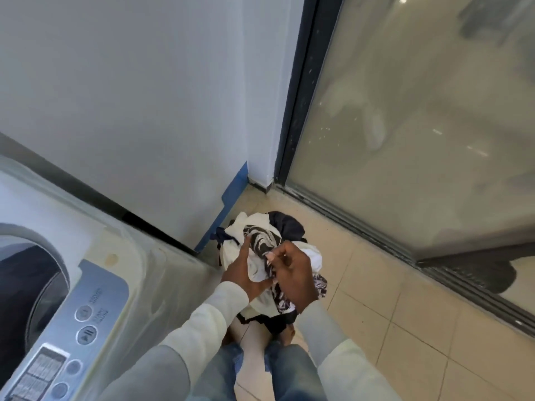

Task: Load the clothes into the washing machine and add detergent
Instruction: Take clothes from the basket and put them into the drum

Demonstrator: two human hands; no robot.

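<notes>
A pile of clothes (289, 224), white, dark and patterned, lies on the tiled floor in the corner beside the washing machine (121, 241). My left hand (241, 273) grips a white garment (254, 267) from the pile. My right hand (292, 273) pinches a black-and-white striped garment (265, 240) lifted just above the pile. The top-loading machine stands at the lower left with its drum opening (29, 273) uncovered and dark inside. No detergent is in view.
The machine's control panel (75, 328) with round buttons faces me. A white wall rises behind the machine. A sliding glass door (419, 125) with a dark frame and floor track closes off the right side. Beige floor tiles (405, 328) spread to the right of my legs.
</notes>
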